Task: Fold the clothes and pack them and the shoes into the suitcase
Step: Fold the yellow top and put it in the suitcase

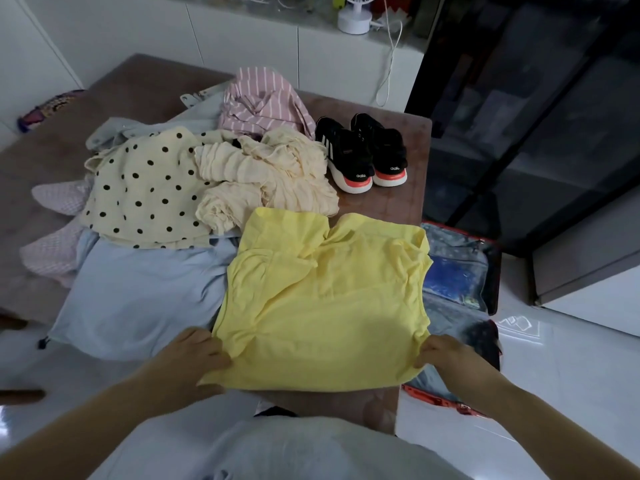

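While the left hand (199, 355) and right hand (445, 353) each pinch a hem corner of the yellow shirt (322, 299), which lies spread just left of the open suitcase (460, 258), the person does best to hold the hem taut and level, folding it squarely toward the collar.

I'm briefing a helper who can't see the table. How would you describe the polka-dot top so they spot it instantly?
On the brown table, look left of the black sneakers. The polka-dot top lies spread there, overlapping the pale blue garment and touching the crumpled cream garment on its right. It alone has black dots on cream fabric.
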{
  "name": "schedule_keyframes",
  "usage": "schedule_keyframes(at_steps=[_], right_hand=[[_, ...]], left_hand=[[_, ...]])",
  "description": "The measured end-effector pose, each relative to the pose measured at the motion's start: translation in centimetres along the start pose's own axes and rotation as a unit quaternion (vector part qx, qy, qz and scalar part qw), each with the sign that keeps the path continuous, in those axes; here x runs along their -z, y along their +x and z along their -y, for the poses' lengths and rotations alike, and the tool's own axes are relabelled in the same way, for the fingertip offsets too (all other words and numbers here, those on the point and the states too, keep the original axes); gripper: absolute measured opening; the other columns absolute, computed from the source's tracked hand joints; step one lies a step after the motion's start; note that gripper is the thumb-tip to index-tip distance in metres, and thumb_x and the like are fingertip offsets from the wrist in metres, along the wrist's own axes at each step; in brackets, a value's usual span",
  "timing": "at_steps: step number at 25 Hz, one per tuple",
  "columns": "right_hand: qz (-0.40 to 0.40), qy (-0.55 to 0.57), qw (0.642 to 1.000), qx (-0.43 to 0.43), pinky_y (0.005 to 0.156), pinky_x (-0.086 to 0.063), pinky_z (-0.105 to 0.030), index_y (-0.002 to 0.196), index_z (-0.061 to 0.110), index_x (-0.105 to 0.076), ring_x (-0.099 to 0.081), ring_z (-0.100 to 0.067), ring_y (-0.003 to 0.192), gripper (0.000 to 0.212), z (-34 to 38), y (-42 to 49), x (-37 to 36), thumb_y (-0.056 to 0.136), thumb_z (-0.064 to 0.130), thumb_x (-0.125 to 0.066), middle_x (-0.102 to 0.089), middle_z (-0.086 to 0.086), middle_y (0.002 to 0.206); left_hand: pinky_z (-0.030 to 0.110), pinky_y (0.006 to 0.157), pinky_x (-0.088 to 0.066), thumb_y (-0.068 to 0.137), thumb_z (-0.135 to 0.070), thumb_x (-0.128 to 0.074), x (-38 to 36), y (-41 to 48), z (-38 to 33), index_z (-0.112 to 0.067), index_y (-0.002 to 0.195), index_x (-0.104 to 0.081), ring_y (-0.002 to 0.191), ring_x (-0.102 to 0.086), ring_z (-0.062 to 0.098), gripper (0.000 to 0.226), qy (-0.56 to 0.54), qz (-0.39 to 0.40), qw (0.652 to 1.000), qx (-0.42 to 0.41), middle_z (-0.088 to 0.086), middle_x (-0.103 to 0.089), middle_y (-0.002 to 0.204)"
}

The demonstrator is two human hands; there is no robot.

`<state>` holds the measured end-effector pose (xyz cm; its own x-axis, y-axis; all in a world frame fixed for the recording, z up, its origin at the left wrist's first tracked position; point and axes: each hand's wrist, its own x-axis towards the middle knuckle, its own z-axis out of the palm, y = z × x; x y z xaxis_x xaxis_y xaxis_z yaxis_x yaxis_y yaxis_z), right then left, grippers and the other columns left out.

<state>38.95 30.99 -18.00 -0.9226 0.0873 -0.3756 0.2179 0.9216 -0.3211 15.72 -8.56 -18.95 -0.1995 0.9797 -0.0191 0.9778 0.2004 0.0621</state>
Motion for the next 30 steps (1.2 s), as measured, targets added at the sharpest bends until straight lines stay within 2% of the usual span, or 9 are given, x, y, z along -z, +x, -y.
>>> schedule_keyframes(at_steps=[3, 7, 11, 14, 16, 20, 25, 27, 30], right_hand=[[-0.043, 0.032, 0.999, 0.012, 0.074, -0.053, -0.029, 0.088, 0.018, -0.073, -0.064, -0.024, 0.08, 0.042, 0.0, 0.3, -0.7, 0.07, -0.016, -0.058, -0.068, -0.002, 0.087], [-0.055, 0.056, 0.997, 0.028, 0.082, -0.044, -0.019, 0.099, 0.022, -0.07, -0.057, -0.013, 0.091, 0.038, 0.8, 1.3, -0.8, 0.08, -0.004, -0.048, -0.066, 0.006, 0.098], [-0.015, 0.083, 0.996, 0.022, 0.084, -0.033, -0.007, 0.109, 0.022, -0.065, -0.048, -0.003, 0.095, 0.033, 1.9, 1.6, -0.3, 0.086, 0.006, -0.047, -0.061, 0.009, 0.108], [-0.006, 0.135, 0.99, -0.034, 0.086, -0.045, -0.017, 0.101, 0.022, -0.066, -0.055, -0.005, 0.093, 0.018, 2.0, 0.9, 0.1, 0.089, 0.019, -0.053, -0.06, 0.01, 0.101], [-0.039, 0.18, 0.979, -0.083, 0.079, -0.045, -0.012, 0.096, 0.022, -0.067, -0.055, -0.001, 0.086, 0.012, 2.1, 0.2, -0.3, 0.089, 0.021, -0.058, -0.061, 0.009, 0.096], [-0.13, 0.248, 0.941, -0.19, 0.07, -0.042, -0.002, 0.106, 0.017, -0.062, -0.053, 0.002, 0.082, 0.025, 2.1, -0.8, -2.1, 0.083, 0.008, -0.066, -0.054, 0.004, 0.101], [-0.134, 0.349, 0.886, -0.273, 0.078, -0.055, -0.028, 0.125, 0.02, -0.045, -0.054, -0.014, 0.098, 0.059, 1.4, -1.6, -3.6, 0.075, 0.009, -0.074, -0.043, -0.002, 0.121], [-0.114, 0.35, 0.884, -0.287, 0.072, -0.051, -0.021, 0.132, 0.021, -0.039, -0.055, -0.015, 0.099, 0.067, 1.0, -1.9, -3.9, 0.076, 0.007, -0.073, -0.043, -0.005, 0.13], [-0.063, 0.361, 0.872, -0.325, 0.072, -0.052, -0.027, 0.142, 0.019, -0.026, -0.059, -0.015, 0.092, 0.08, 0.8, -1.9, -3.5, 0.077, 0.012, -0.073, -0.056, -0.009, 0.124]], left_hand=[[0.023, 0.078, -0.029, 0.092, -0.059, -0.022, 2.5, 4.8, 1.1, -0.032, 0.102, -0.056, 0.085, -0.039, 0.009, 0.044, 0.028, -0.049, 0.996, 0.069, -0.011, -0.061, 0.084], [0.029, 0.084, -0.027, 0.073, -0.037, -0.068, 4.4, 13.1, 2.3, -0.017, 0.114, -0.06, 0.102, -0.045, 0.017, 0.046, 0.105, -0.068, 0.987, 0.096, -0.001, -0.066, 0.104], [0.032, 0.071, -0.023, 0.051, -0.021, -0.086, 6.1, 16.9, 3.2, -0.012, 0.077, -0.07, 0.079, -0.061, 0.026, 0.032, 0.185, 0.058, 0.975, 0.107, 0.001, -0.065, 0.072], [0.033, 0.067, -0.022, 0.063, -0.019, -0.071, 6.9, 17.1, 3.9, -0.013, 0.057, -0.065, 0.066, -0.057, 0.025, 0.011, 0.196, -0.038, 0.971, 0.129, -0.001, -0.058, 0.055], [0.035, 0.068, -0.023, 0.074, -0.027, -0.051, 7.4, 16.5, 4.0, -0.013, 0.063, -0.065, 0.07, -0.056, 0.027, 0.023, 0.176, -0.102, 0.961, 0.187, 0.0, -0.061, 0.059], [0.037, 0.07, -0.032, 0.064, -0.004, -0.061, 6.1, 15.6, 3.2, -0.016, 0.084, -0.058, 0.083, -0.042, 0.026, 0.024, 0.118, -0.189, 0.954, 0.203, 0.005, -0.063, 0.077], [0.022, 0.084, -0.029, 0.075, -0.032, -0.039, 0.2, 15.1, -5.2, -0.031, 0.106, -0.06, 0.098, -0.04, 0.008, 0.037, -0.001, -0.013, 0.998, -0.063, -0.011, -0.064, 0.102], [0.026, 0.101, -0.026, 0.081, -0.046, -0.027, -0.8, 15.1, -7.2, -0.034, 0.129, -0.043, 0.12, -0.034, 0.009, 0.052, -0.057, 0.101, 0.992, -0.041, -0.01, -0.049, 0.132], [0.038, 0.115, 0.001, 0.074, -0.059, 0.001, -1.8, 14.7, -8.6, -0.042, 0.145, -0.003, 0.143, 0.003, 0.016, 0.073, -0.1, 0.197, 0.975, 0.022, -0.011, 0.003, 0.156]])
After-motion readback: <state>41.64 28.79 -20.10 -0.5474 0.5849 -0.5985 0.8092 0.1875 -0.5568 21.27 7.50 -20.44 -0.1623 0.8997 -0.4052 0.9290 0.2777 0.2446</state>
